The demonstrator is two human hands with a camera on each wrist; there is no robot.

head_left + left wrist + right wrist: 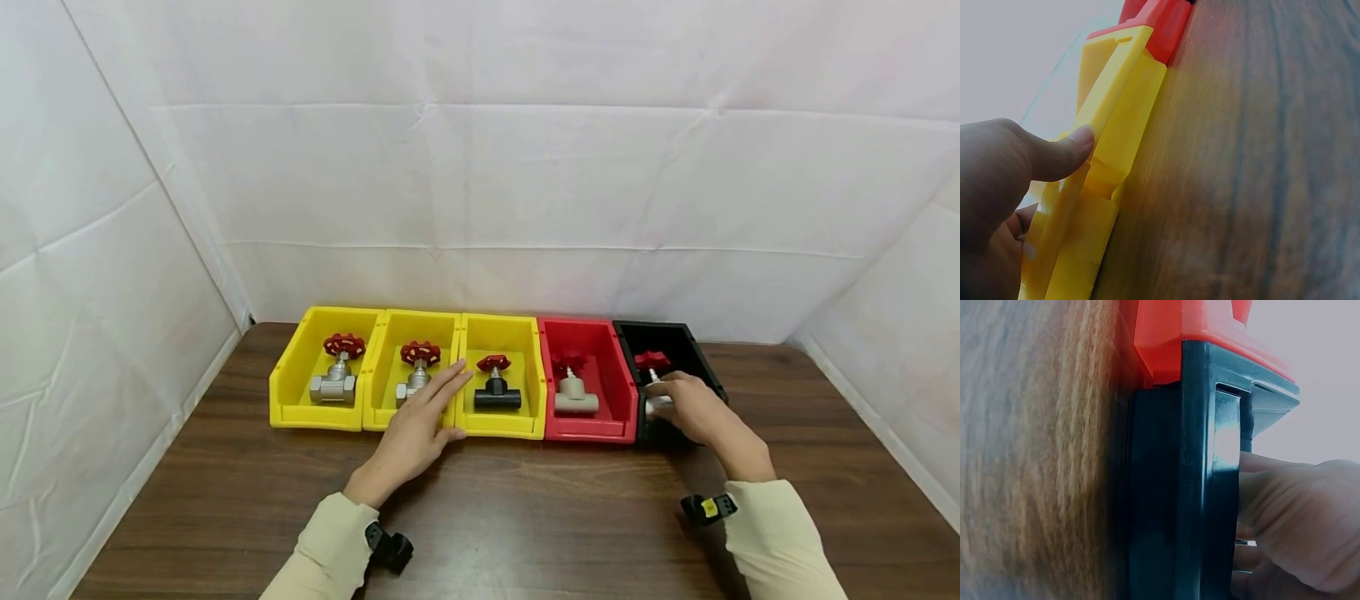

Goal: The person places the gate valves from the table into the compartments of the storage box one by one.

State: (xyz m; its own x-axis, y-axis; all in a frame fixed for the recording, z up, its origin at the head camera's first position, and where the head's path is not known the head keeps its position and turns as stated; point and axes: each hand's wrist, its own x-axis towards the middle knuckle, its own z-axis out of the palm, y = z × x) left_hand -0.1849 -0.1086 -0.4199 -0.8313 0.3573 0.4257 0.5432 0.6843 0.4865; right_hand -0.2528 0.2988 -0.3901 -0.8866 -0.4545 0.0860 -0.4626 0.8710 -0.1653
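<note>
In the head view my right hand (pixel 693 406) reaches down into the black bin (pixel 701 358) at the right end, its fingers curled at the metal body of a red-handled valve (pixel 652 361). The bin's front wall hides the fingertips in the right wrist view. My left hand (pixel 420 429) lies with fingers extended over the yellow bins, its thumb (pixel 1075 147) on a front rim. Beside those fingers are a metal valve (pixel 418 375) with a red handwheel and a black valve (pixel 497 393) with a red handle.
The leftmost yellow bin (pixel 281 400) holds another metal valve (pixel 335 379). A beige valve (pixel 575 396) lies in the red bin (pixel 618 408). The bins stand side by side on a brown wooden table (pixel 555 525), with white sheeting (pixel 480 183) behind.
</note>
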